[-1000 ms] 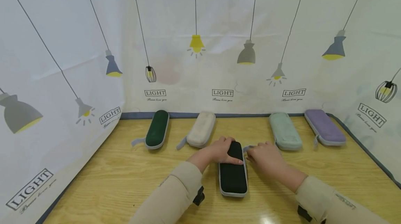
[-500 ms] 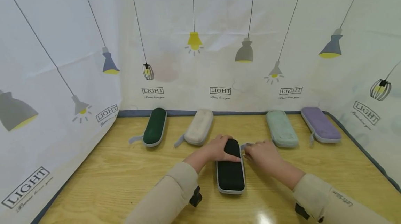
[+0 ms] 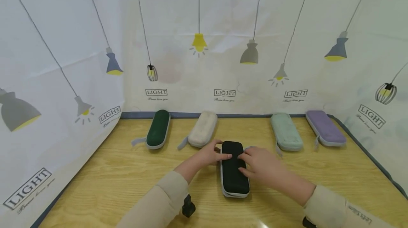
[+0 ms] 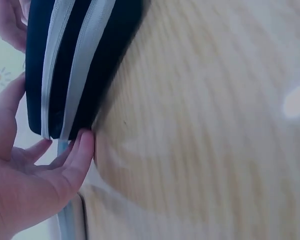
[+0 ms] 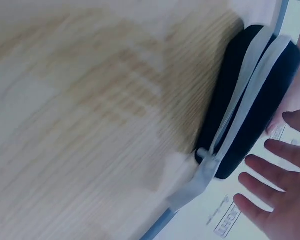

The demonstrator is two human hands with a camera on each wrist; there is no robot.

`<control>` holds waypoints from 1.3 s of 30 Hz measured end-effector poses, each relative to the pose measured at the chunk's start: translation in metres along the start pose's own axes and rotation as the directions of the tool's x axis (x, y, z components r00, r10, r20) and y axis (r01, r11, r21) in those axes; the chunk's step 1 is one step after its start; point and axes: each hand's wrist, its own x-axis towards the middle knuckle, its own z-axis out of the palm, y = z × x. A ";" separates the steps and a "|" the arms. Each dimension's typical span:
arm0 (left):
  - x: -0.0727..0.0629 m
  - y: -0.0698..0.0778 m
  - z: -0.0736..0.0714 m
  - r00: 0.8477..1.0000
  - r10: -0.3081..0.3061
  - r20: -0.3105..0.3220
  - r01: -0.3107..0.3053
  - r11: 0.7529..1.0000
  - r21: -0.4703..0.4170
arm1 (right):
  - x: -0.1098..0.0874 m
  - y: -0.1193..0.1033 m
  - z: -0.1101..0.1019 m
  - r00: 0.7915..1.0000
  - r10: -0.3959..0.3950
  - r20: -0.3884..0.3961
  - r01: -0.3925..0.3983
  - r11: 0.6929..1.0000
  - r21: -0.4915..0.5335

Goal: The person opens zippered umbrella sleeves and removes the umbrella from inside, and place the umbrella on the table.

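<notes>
A black zip-up pencil case (image 3: 234, 182) with grey edging lies lengthwise on the table, in the middle of the head view. Its two zip edges stand apart along the sides, as both wrist views show. My left hand (image 3: 208, 153) grips the far left part, thumb on the lid; in the left wrist view its fingers (image 4: 82, 150) bend at the end of the case. Over the right side of the lid is my right hand (image 3: 264, 164), its fingers (image 5: 265, 172) spread and straight. A grey pull strap (image 5: 190, 192) hangs loose from the zip.
Along the back of the table lie a dark green case (image 3: 158, 129), a cream case (image 3: 203, 129), a mint case (image 3: 287, 132) and a purple case (image 3: 326, 128), each with a grey strap. A lamp-printed cloth (image 3: 178, 15) hangs behind and at both sides.
My right hand has let go of the pull strap and moved left over the lid. My left hand has slid from across the top to the left side. The zip edges now show a gap.
</notes>
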 end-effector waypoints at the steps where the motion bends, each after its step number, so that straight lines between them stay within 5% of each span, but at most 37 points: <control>1: -0.001 -0.002 -0.001 1.000 -0.009 0.004 0.009 1.000 -0.019 | 0.001 -0.003 -0.001 1.000 -0.021 0.004 0.021 1.000 0.012; 11: -0.010 -0.012 -0.011 0.999 0.014 0.041 -0.011 0.998 -0.069 | 0.002 -0.021 -0.001 0.974 -0.198 0.112 0.184 0.975 0.126; 20: -0.015 -0.016 -0.013 0.995 0.038 0.089 -0.037 0.999 -0.007 | 0.002 -0.029 0.004 0.882 -0.437 0.176 0.427 0.899 0.095; 30: -0.012 -0.016 -0.012 0.988 0.002 0.153 0.001 1.000 -0.014 | 0.000 -0.028 0.002 0.879 -0.477 -0.011 0.475 0.875 0.093; 39: -0.016 -0.013 -0.014 0.986 0.005 0.166 -0.007 1.000 0.012 | -0.005 -0.020 -0.003 0.848 -0.482 -0.219 0.508 0.857 0.081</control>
